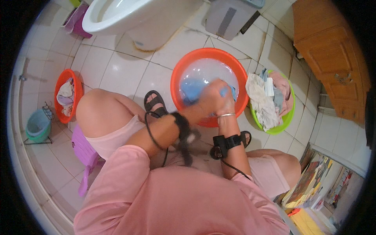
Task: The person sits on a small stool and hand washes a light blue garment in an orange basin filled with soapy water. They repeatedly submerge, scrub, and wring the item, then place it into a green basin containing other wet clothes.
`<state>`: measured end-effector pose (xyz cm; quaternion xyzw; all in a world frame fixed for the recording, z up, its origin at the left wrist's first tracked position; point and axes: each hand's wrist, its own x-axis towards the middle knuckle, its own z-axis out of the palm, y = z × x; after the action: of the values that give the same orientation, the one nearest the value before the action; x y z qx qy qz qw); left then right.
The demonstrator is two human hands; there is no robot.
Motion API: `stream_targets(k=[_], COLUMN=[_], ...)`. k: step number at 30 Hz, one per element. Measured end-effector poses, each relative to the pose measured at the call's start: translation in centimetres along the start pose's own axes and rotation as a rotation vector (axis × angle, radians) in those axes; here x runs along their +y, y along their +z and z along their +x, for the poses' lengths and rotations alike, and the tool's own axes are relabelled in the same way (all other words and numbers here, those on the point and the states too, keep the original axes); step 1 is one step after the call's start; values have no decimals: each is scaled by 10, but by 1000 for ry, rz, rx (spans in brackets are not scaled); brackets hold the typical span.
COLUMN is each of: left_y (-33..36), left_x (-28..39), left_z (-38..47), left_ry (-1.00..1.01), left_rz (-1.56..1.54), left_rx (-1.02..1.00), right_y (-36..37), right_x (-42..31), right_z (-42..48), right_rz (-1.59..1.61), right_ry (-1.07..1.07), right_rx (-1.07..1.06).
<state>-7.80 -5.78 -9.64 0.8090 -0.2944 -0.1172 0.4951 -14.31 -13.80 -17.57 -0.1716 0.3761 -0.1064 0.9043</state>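
Note:
A red plastic basin (pixel 175 73) of sudsy water stands on the floor before me, with blue cloth (pixel 192 89) lying in the water. Above the basin's right half my two hands meet, my left hand (pixel 209 93) blurred and crossing over from the left. Blue fabric shows between the fingers of my right hand (pixel 225 101), which wears a bracelet at the wrist. Both hands press on this bunched cloth. Black straps with cables go round both forearms. Where the fingers overlap, their exact hold is hidden.
At the right, a lime green basin (pixel 289 124) heaped with clothes (pixel 265 100) nearly touches the red one. Another red basin (pixel 78 94) with clothes stands left. A toilet (pixel 164 32), a grey bin (pixel 227 19) and a wooden cabinet (pixel 332 58) lie beyond. A purple stool (pixel 83 147) is beside me.

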Motion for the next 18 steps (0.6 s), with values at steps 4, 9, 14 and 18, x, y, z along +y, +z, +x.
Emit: stream_targets(k=[4, 9, 14, 18], left_y=[2, -4, -24, -65], left_x=[4, -8, -63, -82], left_z=[-9, -14, 11, 25], left_ry=[-2, 75, -379, -794], left_rz=[109, -29, -168, -1274], left_rx=[143, -11, 73, -713], right_y=[14, 31, 34, 10], right_x=[1, 0, -18, -49], right_z=[-17, -29, -29, -30], right_rz=[-27, -115, -7, 187], right_ry=[49, -7, -45, -191], right_rx=[38, 73, -125, -240])
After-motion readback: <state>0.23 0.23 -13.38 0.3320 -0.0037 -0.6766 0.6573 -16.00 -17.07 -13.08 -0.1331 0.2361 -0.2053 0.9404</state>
